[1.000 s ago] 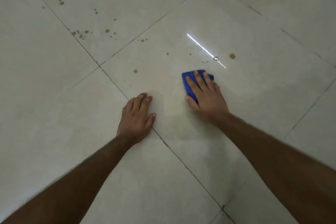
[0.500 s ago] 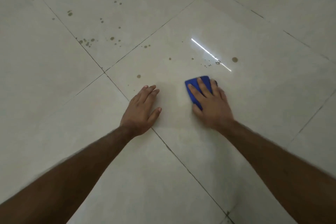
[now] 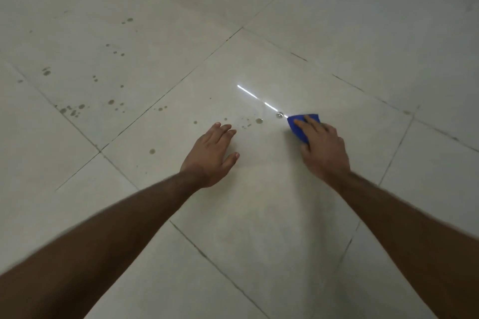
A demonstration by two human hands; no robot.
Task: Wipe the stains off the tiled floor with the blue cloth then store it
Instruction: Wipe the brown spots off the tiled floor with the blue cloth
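While right hand (image 3: 322, 150) fingers press flat on soft blue cloth (image 3: 298, 128), left hand (image 3: 210, 155) fingers straight on glossy tile.

Glossy, smooth tiled floor (image 3: 259, 215) reflecting light, matt soft blue cloth (image 3: 295, 127)

A thin bright light streak (image 3: 255, 97) gleams beside a small shiny droplet (image 3: 279, 115).

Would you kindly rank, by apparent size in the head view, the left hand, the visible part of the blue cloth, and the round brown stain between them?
Largest to smallest:
1. Left hand, flat on the pale tiled floor.
2. Blue cloth, partly hidden under the right hand, so its true size is unclear.
3. Round brown stain.
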